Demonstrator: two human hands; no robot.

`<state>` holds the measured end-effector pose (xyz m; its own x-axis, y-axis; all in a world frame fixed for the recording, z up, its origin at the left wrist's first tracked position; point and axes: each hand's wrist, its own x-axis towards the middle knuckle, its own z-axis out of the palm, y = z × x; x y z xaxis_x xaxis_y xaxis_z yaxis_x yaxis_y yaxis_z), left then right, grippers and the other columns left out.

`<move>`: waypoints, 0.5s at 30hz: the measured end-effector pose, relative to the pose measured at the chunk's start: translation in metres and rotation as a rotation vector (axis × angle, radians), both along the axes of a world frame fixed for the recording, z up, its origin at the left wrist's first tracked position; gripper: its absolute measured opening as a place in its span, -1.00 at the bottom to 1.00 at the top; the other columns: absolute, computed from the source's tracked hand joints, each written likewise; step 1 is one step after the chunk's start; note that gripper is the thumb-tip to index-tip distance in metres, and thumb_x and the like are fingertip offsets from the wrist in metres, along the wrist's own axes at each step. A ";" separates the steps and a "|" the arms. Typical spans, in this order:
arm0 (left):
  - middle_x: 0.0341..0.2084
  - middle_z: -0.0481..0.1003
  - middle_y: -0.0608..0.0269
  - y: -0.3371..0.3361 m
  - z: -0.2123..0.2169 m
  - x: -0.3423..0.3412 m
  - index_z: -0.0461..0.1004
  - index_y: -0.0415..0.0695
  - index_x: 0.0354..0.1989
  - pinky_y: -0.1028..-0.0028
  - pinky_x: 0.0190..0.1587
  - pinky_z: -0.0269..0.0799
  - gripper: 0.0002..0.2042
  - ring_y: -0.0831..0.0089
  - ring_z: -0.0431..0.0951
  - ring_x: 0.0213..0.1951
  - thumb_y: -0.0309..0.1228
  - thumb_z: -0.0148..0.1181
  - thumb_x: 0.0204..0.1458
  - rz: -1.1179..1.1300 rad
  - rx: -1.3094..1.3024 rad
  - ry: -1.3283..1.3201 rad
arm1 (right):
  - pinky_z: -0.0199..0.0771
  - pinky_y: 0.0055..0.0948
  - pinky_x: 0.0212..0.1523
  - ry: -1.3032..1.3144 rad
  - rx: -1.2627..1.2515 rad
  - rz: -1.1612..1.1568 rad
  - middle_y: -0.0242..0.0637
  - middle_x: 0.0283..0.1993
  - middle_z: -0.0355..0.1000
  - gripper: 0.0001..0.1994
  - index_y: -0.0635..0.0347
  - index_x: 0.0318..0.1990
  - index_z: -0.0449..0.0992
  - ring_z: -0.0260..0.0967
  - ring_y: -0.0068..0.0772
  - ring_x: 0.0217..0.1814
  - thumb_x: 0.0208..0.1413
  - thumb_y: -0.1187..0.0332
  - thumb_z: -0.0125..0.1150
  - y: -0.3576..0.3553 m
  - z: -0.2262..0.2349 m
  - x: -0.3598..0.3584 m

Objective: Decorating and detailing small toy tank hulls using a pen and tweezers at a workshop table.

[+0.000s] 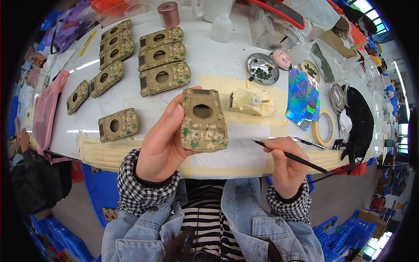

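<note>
My left hand (pixel 159 139) grips a camouflage model vehicle hull (pixel 203 131) along its left side, tilting it above the table edge. The hull is tan with green and white pixel patches and has a round hole in its top. In my right hand (pixel 286 163) are slim black fine-pointed tweezers (pixel 301 161), pinched between thumb and fingers. Their tip points left toward the hull and stays apart from it. Beyond, a small tan piece partly wrapped in masking tape (pixel 251 102) lies on the table.
Several similar hulls (pixel 163 78) stand at the left. A round metal dish (pixel 262 68) with small dark green bits sits at the far right, near shiny holographic sheets (pixel 302 98) and a tape roll (pixel 323 128). A pink basket (pixel 49 111) is on the left edge.
</note>
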<state>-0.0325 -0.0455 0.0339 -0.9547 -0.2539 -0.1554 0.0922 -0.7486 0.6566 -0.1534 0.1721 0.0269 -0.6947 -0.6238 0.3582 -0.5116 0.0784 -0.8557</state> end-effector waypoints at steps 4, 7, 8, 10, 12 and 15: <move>0.15 0.25 0.05 -0.002 0.000 0.002 -0.09 -0.15 0.35 0.15 0.04 0.45 -0.47 0.11 0.42 0.04 -0.13 -0.34 0.29 -0.043 -0.025 -0.007 | 0.43 -0.43 -0.29 -0.042 -0.037 0.242 -0.18 -0.33 0.50 -0.89 0.34 -0.28 0.53 0.46 -0.32 -0.31 0.04 0.50 0.24 -0.017 0.047 -0.014; 0.16 0.24 0.08 -0.004 0.002 0.003 -0.07 -0.11 0.35 0.15 0.04 0.45 -0.48 0.15 0.42 0.05 -0.11 -0.33 0.29 -0.071 -0.030 -0.028 | 0.43 -0.44 -0.28 -0.026 -0.014 0.424 -0.17 -0.34 0.50 -0.89 0.35 -0.29 0.52 0.46 -0.28 -0.30 0.04 0.51 0.24 -0.038 0.077 -0.018; 0.15 0.26 0.09 -0.005 0.002 0.002 -0.05 -0.10 0.34 0.18 0.05 0.45 -0.48 0.22 0.43 0.05 -0.10 -0.34 0.30 -0.083 -0.029 -0.026 | 0.41 -0.44 -0.30 0.002 -0.033 0.471 -0.18 -0.35 0.48 -0.89 0.35 -0.28 0.51 0.43 -0.23 -0.33 0.03 0.52 0.23 -0.045 0.081 -0.019; 0.13 0.27 0.10 -0.003 0.004 0.000 -0.04 -0.10 0.34 0.19 0.05 0.46 -0.49 0.26 0.44 0.04 -0.10 -0.34 0.30 -0.070 -0.021 -0.040 | 0.38 -0.44 -0.33 0.032 -0.046 0.533 -0.20 -0.37 0.46 -0.90 0.34 -0.28 0.50 0.41 -0.23 -0.36 0.04 0.53 0.22 -0.059 0.088 -0.021; 0.11 0.30 0.13 -0.003 0.008 0.000 0.00 -0.09 0.32 0.22 0.03 0.47 -0.50 0.33 0.46 0.02 -0.09 -0.34 0.30 -0.075 -0.010 -0.046 | 0.33 -0.43 -0.40 0.114 -0.039 0.600 -0.24 -0.43 0.40 -0.94 0.33 -0.32 0.48 0.36 -0.28 -0.43 0.09 0.52 0.17 -0.073 0.092 -0.024; 0.10 0.31 0.14 -0.004 0.007 0.001 0.02 -0.09 0.30 0.23 0.03 0.48 -0.51 0.34 0.46 0.01 -0.08 -0.35 0.30 -0.094 -0.023 -0.023 | 0.37 -0.46 -0.21 0.077 0.123 0.627 -0.18 -0.34 0.45 -0.86 0.37 -0.31 0.48 0.42 -0.35 -0.26 0.14 0.43 0.15 -0.078 0.098 -0.026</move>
<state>-0.0316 -0.0495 0.0409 -0.9707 -0.1669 -0.1728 0.0066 -0.7376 0.6752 -0.1791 0.0940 0.1248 -0.1595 -0.9430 0.2921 -0.5516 -0.1602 -0.8186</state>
